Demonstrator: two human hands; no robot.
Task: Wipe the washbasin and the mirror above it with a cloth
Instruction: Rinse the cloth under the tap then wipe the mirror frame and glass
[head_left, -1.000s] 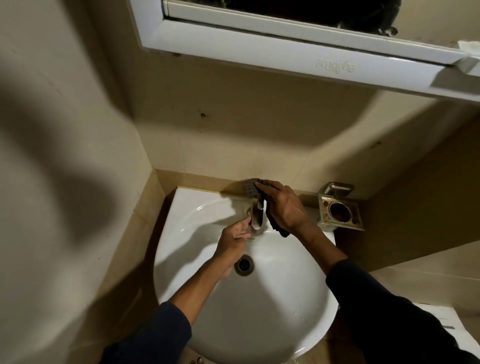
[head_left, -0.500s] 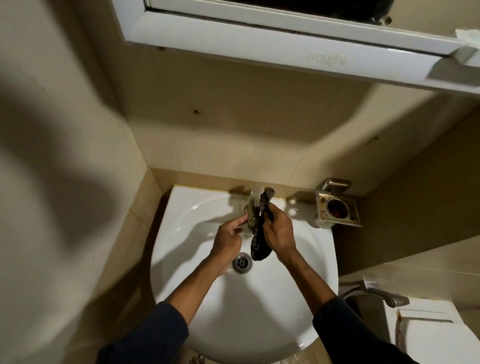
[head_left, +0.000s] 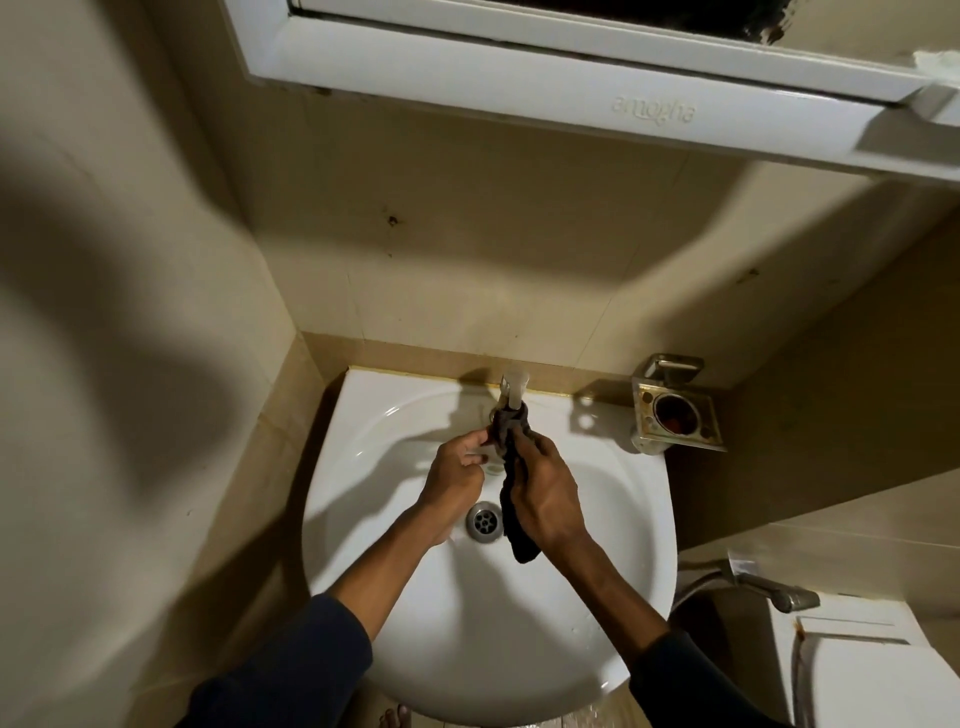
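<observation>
A white washbasin fills the lower middle, with a drain and a tap at its back rim. A dark cloth is wrapped around the tap's spout and hangs down over the bowl. My right hand grips the hanging part of the cloth. My left hand pinches the cloth's upper end just below the tap. The mirror in its white frame runs along the top, seen from below; its glass is almost out of view.
A metal holder is fixed to the wall right of the basin. A hand spray and a white toilet tank stand at the lower right. Beige tiled walls close in on the left and behind.
My right hand came off the top of the tap and pulled the cloth down along the spout. My left hand has taken hold of the cloth's upper end. The camera tilted slightly downward.
</observation>
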